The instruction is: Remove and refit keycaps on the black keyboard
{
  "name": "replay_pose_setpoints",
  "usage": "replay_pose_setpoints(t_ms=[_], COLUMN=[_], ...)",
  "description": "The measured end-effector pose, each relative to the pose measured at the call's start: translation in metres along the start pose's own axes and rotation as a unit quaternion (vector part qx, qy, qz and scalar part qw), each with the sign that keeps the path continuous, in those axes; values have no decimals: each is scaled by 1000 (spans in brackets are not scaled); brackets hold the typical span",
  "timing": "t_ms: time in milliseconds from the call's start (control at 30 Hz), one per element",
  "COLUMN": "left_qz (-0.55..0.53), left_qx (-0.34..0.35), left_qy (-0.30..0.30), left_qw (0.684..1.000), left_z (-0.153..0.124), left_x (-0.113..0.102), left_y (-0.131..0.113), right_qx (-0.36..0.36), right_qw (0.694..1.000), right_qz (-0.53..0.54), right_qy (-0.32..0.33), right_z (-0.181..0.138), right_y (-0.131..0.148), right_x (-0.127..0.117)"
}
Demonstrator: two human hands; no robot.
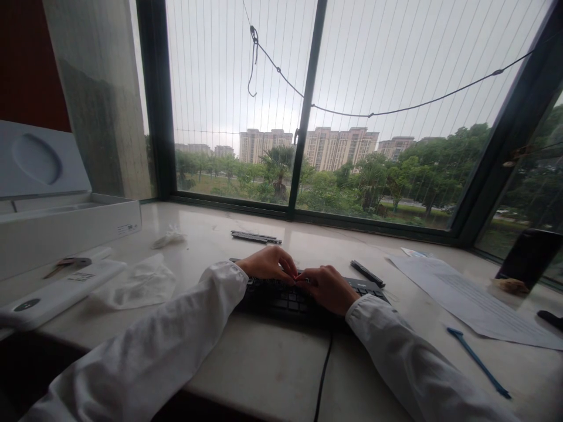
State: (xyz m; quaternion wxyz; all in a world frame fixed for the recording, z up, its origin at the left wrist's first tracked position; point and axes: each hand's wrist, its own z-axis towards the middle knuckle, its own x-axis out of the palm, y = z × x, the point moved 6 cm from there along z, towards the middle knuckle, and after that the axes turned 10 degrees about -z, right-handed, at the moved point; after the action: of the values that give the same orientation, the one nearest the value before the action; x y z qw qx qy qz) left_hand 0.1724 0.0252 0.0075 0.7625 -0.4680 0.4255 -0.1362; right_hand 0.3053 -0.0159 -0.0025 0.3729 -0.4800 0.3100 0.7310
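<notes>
A black keyboard (285,299) lies on the pale marble sill, its cable running toward me. Both my hands rest on its far edge, in white sleeves. My left hand (267,265) has its fingers curled down onto the keys. My right hand (328,288) is curled too, fingertips meeting those of the left at the middle of the keyboard. The fingertips are pinched together on something small between them that I cannot make out.
An open white box (65,225) and a white flat device (57,293) sit at left, with crumpled plastic wrap (141,284). A black strip (255,237) lies behind the keyboard, a black pen-like piece (367,273) beside it. Paper sheets (470,299) and a blue tool (479,363) lie right.
</notes>
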Motion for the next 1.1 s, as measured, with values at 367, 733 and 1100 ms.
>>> replay_pose_setpoints(t_ms=[367,733,1100], left_qz=[-6,4,-6], left_qx=[-10,-16,-4], left_qy=[4,1,7], left_qw=[1000,1000,1000], left_z=[0,0,2], left_x=[0,0,1], left_y=[3,5,7], right_qx=[13,16,20], right_qw=[1000,999,999], right_qz=[-21,-23,-20], right_qy=[8,28,35], right_z=[0,0,0], right_y=[-1,4,3], right_x=[-1,-3,-1])
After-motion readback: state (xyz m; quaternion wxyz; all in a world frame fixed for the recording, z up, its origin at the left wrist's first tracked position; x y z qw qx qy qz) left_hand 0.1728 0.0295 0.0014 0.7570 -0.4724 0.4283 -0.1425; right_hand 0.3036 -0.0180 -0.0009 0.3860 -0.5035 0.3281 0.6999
